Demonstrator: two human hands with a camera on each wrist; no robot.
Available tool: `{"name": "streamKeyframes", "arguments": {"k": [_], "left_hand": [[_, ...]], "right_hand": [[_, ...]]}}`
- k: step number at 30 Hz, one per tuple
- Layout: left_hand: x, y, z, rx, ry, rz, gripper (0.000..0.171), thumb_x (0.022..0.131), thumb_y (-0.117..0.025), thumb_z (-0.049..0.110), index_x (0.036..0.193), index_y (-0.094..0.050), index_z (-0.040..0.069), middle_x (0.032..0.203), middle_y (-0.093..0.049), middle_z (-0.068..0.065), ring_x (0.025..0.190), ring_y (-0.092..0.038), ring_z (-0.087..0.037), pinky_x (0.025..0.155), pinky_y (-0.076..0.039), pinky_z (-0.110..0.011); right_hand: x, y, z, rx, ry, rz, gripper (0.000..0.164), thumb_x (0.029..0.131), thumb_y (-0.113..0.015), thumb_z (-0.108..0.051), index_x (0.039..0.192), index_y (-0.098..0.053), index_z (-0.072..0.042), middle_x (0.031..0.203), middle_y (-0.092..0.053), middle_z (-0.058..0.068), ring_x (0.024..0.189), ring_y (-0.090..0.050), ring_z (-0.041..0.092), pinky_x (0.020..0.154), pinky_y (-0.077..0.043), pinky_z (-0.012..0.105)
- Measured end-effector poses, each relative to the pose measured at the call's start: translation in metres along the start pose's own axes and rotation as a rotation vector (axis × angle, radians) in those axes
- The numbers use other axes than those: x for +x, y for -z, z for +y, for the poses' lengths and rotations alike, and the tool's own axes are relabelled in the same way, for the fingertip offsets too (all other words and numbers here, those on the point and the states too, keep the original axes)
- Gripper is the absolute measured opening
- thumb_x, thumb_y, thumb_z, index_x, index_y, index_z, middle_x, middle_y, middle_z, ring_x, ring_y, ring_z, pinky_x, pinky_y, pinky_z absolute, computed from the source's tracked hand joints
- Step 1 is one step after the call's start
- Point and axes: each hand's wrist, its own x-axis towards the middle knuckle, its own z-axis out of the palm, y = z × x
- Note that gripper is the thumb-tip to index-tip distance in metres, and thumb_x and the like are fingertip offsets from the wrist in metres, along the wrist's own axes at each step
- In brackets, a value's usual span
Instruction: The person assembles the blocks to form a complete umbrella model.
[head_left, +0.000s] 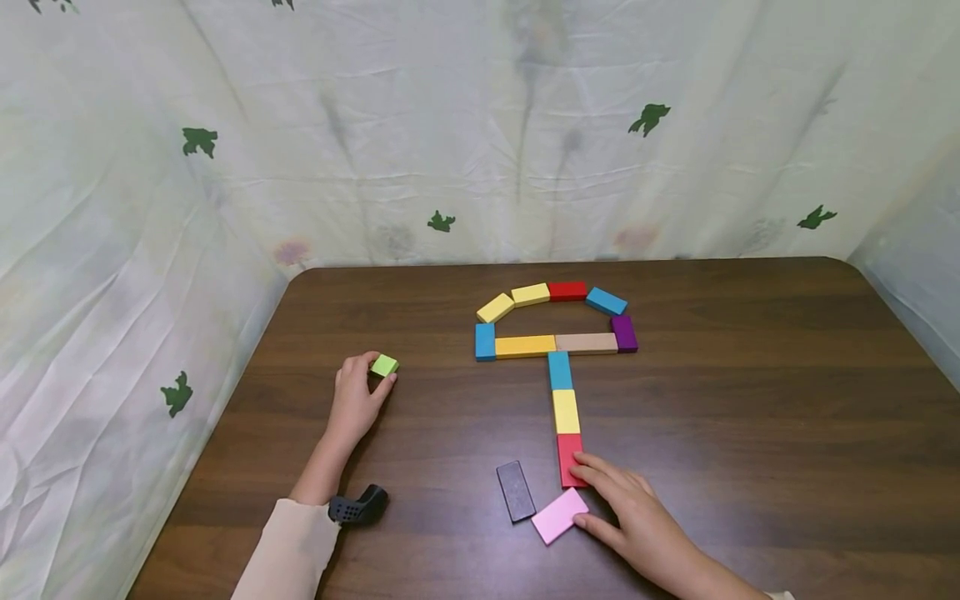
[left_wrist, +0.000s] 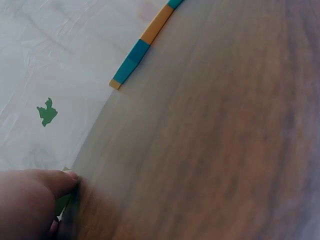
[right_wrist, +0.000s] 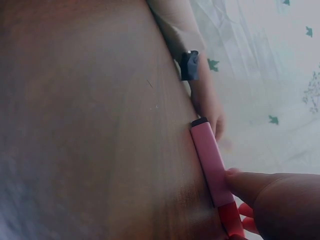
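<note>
My left hand (head_left: 356, 397) holds a small lime-green block (head_left: 385, 365) between thumb and fingers at the left of the table; in the left wrist view the thumb (left_wrist: 62, 182) hides most of it. Lower right, my right hand (head_left: 637, 523) has its fingers spread. Its fingertips rest on the red block (head_left: 570, 457) at the bottom of a column, and its thumb touches the corner of a pink block (head_left: 559, 517), also seen in the right wrist view. A dark grey block (head_left: 516, 492) lies tilted beside the pink one.
Above the red block, a yellow block (head_left: 566, 412) and a blue block (head_left: 559, 370) continue the column. It meets a row of a yellow-orange block (head_left: 525, 347) and a beige block (head_left: 587, 343). Several coloured blocks arch above that row. A patterned cloth (head_left: 480, 125) hangs behind the table.
</note>
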Motion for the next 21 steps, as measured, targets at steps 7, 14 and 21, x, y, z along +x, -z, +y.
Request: {"name": "streamKeyframes", "arguments": {"k": [7, 14, 21], "left_hand": [[-0.001, 0.002, 0.003, -0.046, -0.006, 0.019, 0.043, 0.087, -0.061, 0.017, 0.121, -0.045, -0.004, 0.11, -0.043, -0.02, 0.096, -0.041, -0.032, 0.078, -0.038, -0.044], [-0.003, 0.007, 0.015, -0.095, -0.071, 0.065, 0.043, 0.085, -0.063, 0.014, 0.12, -0.046, -0.004, 0.108, -0.044, -0.02, 0.094, -0.045, -0.032, 0.08, -0.04, -0.043], [-0.007, 0.007, 0.033, -0.175, -0.194, 0.158, 0.04, 0.08, -0.068, 0.007, 0.116, -0.051, -0.002, 0.106, -0.047, -0.017, 0.089, -0.048, -0.028, 0.078, -0.042, -0.041]], "right_hand": [[0.0, 0.0, 0.0, -0.003, 0.014, 0.007, 0.051, 0.075, -0.073, -0.031, 0.121, -0.056, -0.014, 0.131, -0.046, -0.004, 0.115, -0.046, 0.013, 0.09, -0.027, 0.031], [0.0, 0.0, 0.001, -0.005, 0.042, 0.03, 0.051, 0.075, -0.073, -0.029, 0.12, -0.056, -0.013, 0.13, -0.047, -0.003, 0.115, -0.046, 0.014, 0.089, -0.027, 0.028], [0.0, 0.0, 0.001, 0.003, 0.045, 0.027, 0.051, 0.075, -0.073, -0.029, 0.12, -0.056, -0.013, 0.13, -0.047, -0.002, 0.115, -0.046, 0.014, 0.089, -0.026, 0.027]]}}
